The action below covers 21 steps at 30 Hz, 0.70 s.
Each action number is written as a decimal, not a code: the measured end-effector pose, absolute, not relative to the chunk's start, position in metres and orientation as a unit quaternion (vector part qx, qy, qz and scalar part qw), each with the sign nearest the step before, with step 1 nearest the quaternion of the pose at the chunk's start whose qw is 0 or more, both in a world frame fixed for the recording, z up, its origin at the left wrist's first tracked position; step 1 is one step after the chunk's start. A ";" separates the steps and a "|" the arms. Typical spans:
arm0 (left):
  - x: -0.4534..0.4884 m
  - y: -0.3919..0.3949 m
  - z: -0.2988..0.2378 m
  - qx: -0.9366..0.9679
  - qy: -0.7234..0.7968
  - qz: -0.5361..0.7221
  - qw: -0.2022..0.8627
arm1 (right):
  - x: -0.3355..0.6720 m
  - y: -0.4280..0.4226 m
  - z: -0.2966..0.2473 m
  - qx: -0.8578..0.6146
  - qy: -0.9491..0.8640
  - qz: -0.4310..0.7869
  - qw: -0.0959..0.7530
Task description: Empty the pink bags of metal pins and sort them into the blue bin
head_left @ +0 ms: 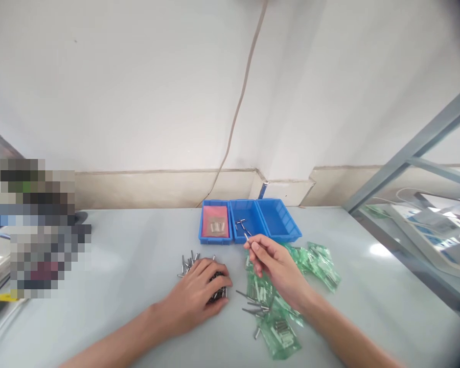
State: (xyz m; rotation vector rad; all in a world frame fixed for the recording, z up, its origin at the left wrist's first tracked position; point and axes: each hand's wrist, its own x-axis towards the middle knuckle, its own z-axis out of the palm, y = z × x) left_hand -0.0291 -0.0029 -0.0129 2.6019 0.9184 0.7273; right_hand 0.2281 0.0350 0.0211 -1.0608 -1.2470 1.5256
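Observation:
My left hand point(199, 294) lies over a pile of small metal pins point(217, 292), its fingers bent and apart around the heap. More pins stick out beyond its knuckles. Between thumb and forefinger, my right hand point(266, 255) pinches a slim metal pin point(247, 237) close to the front of the middle blue bin point(249, 207). A few pins point(242, 225) lie inside that bin. Under and beside my right wrist are green plastic bags point(279, 337) with metal pins in them. Several loose dark pins point(253, 306) lie by the bags.
The left blue bin point(215, 241) holds a pink sheet with a small clear bag on it. A third blue bin point(278, 220) adjoins on the right. A grey metal frame point(406, 158) stands at the right. A blurred-out person is at the far left. A cable point(242, 97) runs down the wall.

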 end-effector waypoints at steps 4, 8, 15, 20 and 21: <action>-0.029 -0.003 -0.013 0.903 0.320 0.252 0.140 | 0.226 0.033 0.024 -0.419 -0.478 0.636 0.438; -0.028 -0.004 -0.013 0.904 0.320 0.250 0.133 | 0.226 0.033 0.022 -0.449 -0.510 0.594 0.431; -0.028 -0.003 -0.013 0.906 0.320 0.245 0.133 | 0.227 0.035 0.020 -0.469 -0.544 0.553 0.423; -0.028 -0.003 -0.014 0.907 0.320 0.242 0.126 | 0.226 0.034 0.021 -0.462 -0.524 0.578 0.423; -0.028 -0.003 -0.014 0.907 0.320 0.242 0.125 | 0.225 0.034 0.020 -0.457 -0.512 0.590 0.426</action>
